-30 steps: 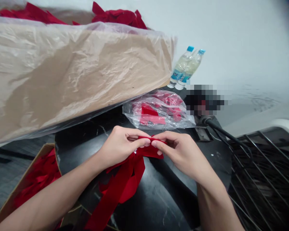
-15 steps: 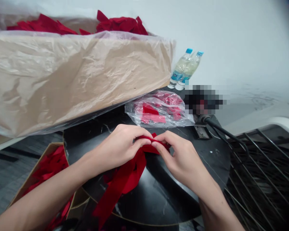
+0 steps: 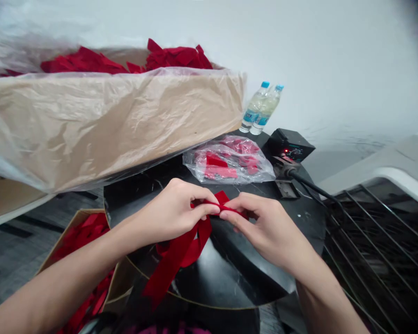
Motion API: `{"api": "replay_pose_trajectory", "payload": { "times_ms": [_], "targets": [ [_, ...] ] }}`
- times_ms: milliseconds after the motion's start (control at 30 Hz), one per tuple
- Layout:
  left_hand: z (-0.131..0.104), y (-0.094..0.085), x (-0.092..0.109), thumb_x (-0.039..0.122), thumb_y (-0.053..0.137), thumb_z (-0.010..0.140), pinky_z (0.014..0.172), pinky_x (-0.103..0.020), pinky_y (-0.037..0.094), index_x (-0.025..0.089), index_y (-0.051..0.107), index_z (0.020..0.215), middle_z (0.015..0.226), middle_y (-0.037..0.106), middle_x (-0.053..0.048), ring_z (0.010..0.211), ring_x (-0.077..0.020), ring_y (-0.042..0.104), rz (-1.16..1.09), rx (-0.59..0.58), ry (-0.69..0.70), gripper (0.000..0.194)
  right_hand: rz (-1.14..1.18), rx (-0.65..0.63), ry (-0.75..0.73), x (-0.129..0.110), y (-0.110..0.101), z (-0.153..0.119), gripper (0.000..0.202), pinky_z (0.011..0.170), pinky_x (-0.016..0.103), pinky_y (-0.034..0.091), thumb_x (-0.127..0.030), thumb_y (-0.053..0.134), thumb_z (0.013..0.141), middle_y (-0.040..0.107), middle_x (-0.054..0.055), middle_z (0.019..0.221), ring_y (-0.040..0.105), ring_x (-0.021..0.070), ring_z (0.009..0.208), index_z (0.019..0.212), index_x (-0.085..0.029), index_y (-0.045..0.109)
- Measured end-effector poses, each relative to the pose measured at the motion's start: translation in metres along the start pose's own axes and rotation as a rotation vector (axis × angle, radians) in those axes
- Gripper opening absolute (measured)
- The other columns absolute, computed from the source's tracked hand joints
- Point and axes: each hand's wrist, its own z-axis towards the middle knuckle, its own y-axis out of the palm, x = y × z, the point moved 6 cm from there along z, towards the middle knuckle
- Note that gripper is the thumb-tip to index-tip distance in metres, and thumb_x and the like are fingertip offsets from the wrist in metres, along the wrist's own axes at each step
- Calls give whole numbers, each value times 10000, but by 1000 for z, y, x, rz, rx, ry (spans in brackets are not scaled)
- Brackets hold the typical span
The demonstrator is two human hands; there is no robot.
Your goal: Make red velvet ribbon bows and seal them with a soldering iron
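My left hand (image 3: 172,213) and my right hand (image 3: 264,227) meet over a round black table (image 3: 230,273), both pinching the top of a red velvet ribbon bow (image 3: 186,248). The fingertips of both hands touch at the bow's folded knot. Its long red tails hang down toward the table's near edge. Part of the bow is hidden under my fingers.
A large cardboard box (image 3: 107,125) lined with clear plastic and holding red ribbon pieces stands at the left. A clear bag of red pieces (image 3: 230,162), a small black device with a cable (image 3: 289,148), two water bottles (image 3: 261,109), another box of red ribbon (image 3: 80,250) and a black wire rack (image 3: 383,241) surround me.
The view has shifted down and right, so the table's near edge shows. My hands stay pinched together on the bow, fingers slightly reworked at its knot.
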Motion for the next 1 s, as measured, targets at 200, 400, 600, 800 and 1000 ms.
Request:
{"api": "replay_pose_trajectory", "payload": {
  "times_ms": [200,400,600,800,1000],
  "targets": [
    [-2,5,-8,267,586,965,638,-199,456,181,771,916,727,733,18,664,-113,666,12,-316,-1,210,71,-36,78,14,17,-18,168,670,253,406,-318,625,984,675,-17,796,586,132,697,864,-223,694],
    [0,9,-68,394,690,868,988,-401,447,165,693,1232,1203,702,-150,1136,-312,632,279,-145,-165,431,287,-49,244,46,54,-40,192,754,264,457,-375,636,962,727,1,873,649,171,815,873,-223,712],
    [1,16,-72,415,680,847,749,-303,488,169,711,925,875,733,-63,817,-221,670,118,-225,-212,259,359,70,341,45,79,-39,165,1057,388,437,-347,664,922,675,86,1311,609,273,1244,866,-216,748],
    [-9,4,-53,331,750,829,639,-223,507,165,598,912,866,742,-41,727,-148,692,-523,-379,-361,240,584,52,240,27,70,-38,227,880,323,520,-429,678,927,711,56,1026,677,200,933,931,-208,730],
    [-20,15,-38,209,798,778,626,-266,564,178,550,843,851,763,-71,722,-192,739,-935,-532,-441,258,318,-27,196,11,18,-44,149,889,296,485,-404,716,913,737,15,1026,663,186,933,899,-262,759]
  ]
}}
